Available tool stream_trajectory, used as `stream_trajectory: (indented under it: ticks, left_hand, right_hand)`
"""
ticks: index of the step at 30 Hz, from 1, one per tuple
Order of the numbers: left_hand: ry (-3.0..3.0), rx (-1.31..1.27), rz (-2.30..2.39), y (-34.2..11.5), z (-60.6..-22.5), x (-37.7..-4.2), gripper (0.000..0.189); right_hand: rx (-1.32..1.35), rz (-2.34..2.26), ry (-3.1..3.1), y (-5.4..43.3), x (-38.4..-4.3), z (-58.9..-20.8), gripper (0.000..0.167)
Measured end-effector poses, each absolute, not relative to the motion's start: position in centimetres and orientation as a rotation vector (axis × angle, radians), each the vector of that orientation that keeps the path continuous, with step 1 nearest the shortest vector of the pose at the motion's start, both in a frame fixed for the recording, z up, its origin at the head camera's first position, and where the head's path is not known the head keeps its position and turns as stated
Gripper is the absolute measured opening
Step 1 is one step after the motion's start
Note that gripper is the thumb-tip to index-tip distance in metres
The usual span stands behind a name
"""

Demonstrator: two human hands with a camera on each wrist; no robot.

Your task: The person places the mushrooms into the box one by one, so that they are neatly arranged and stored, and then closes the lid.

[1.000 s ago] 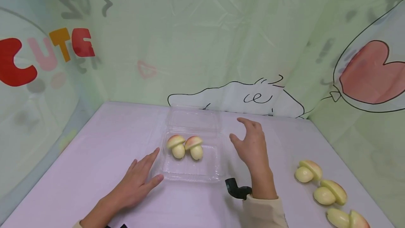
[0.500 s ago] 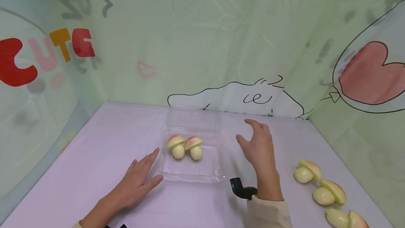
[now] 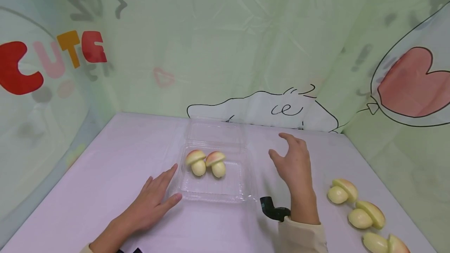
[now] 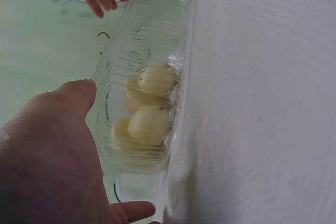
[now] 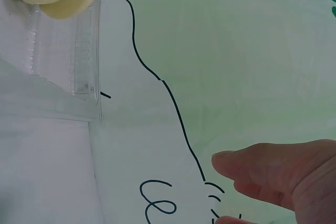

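A clear plastic clamshell box (image 3: 211,197) lies with its lid (image 3: 214,132) raised at the back. Two mushroom-shaped pieces (image 3: 218,168), cream with pinkish caps, lie side by side in its left half. My left hand (image 3: 149,202) is spread at the box's left edge, fingertips right by the rim and holding nothing. In the left wrist view, its thumb (image 4: 79,95) overlaps the box wall. My right hand (image 3: 293,165) is above the table to the right of the box, thumb and fingers apart, with nothing between them.
On the right side of the table, several more mushroom-shaped pieces (image 3: 366,214) lie in a slanting row. A black wrist camera mount (image 3: 274,209) sticks out beside my right wrist. Pale green printed curtains (image 3: 225,42) enclose the back and sides of the white-covered table (image 3: 147,139).
My right hand has drifted to the right, away from the box, its fingers still spread. The left hand, the box and the mushroom-shaped pieces have stayed where they were.
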State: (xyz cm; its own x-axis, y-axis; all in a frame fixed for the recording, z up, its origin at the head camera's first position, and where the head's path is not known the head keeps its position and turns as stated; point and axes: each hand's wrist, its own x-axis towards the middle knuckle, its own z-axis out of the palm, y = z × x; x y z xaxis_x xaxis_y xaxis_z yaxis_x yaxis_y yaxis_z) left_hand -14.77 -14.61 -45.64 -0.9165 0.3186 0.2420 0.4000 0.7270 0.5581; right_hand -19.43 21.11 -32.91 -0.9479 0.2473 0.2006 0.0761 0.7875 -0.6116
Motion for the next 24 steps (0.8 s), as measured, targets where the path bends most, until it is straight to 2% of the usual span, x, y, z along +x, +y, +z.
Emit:
stream_trajectory:
  ticks: [24]
  left_hand:
    - [-2.816, -0.582, -0.953, -14.6, -45.6, -14.9, 0.075]
  right_hand:
    - [-0.307, 0.872, -2.749, 23.0, -19.2, -33.3, 0.059]
